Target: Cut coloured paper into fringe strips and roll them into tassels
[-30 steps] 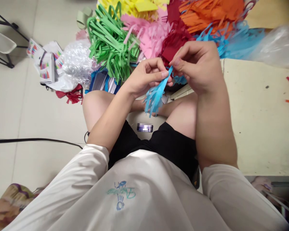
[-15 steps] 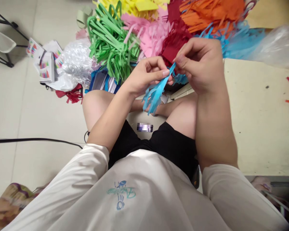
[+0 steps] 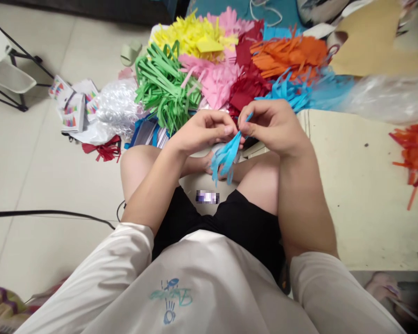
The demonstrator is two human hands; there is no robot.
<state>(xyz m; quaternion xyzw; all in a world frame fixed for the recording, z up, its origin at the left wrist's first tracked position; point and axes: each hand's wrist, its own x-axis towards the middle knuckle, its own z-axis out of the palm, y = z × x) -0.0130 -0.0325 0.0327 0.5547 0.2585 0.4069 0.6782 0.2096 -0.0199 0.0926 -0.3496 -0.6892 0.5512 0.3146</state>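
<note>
The left hand and the right hand meet fingertip to fingertip above the person's lap, both pinched on the top end of a light blue fringed paper strip. The strip's cut tails hang loose below the two hands and fan out over the bare knees — held by its uncut head so that the fringe falls free and stays untangled. The left hand's thumb and forefinger clamp the strip from the side; the right hand's fingers curl over the same end from the other side, so the paper's head is hidden between them and I cannot tell whether it is being rolled or folded.

Just beyond the hands lies a heap of similar cut paper, sorted by colour: green paper fringes beyond the left hand, pink paper fringes and dark red paper fringes straight ahead, yellow paper fringes farther off, orange paper fringes and more blue paper fringes beyond the right hand. The heap sits within easy arm's reach. To the right of the right hand is a pale table with a few orange-red paper scraps at its far edge.
</note>
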